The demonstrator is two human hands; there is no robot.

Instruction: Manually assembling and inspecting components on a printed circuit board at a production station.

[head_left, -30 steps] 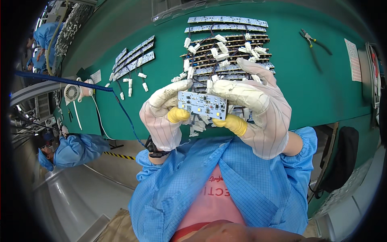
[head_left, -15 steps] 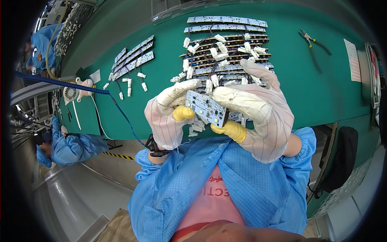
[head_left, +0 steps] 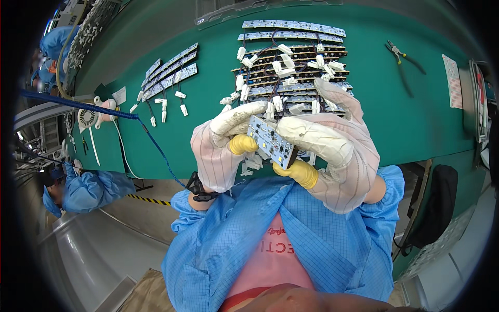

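Note:
Both hands wear striped white gloves with yellow thumb covers. Between them, tilted over the near part of the table, is a white circuit board [head_left: 270,141] with small yellow squares and dark chips. My left hand [head_left: 226,138] is closed on its left end, thumb in front. The right end is pinched by my right hand [head_left: 327,143], whose thumb lies under the lower corner; one finger stretches out beyond. Just past my hands lie stacked rows of long LED strip boards [head_left: 293,26] with dark wires and white plug connectors [head_left: 285,49]. More connectors sit partly hidden beneath the held board.
A smaller group of LED strips [head_left: 171,78] lies to the left, near a small white fan [head_left: 89,117]. A blue coiled cord [head_left: 161,148] runs to my left wrist. Pliers [head_left: 397,52] and a printed sheet [head_left: 452,80] lie at the right. Co-workers in blue [head_left: 93,190] are at the left.
My left hand has shifted slightly right, and the held board has turned a little steeper, its left end moving right. Both hands keep their grip.

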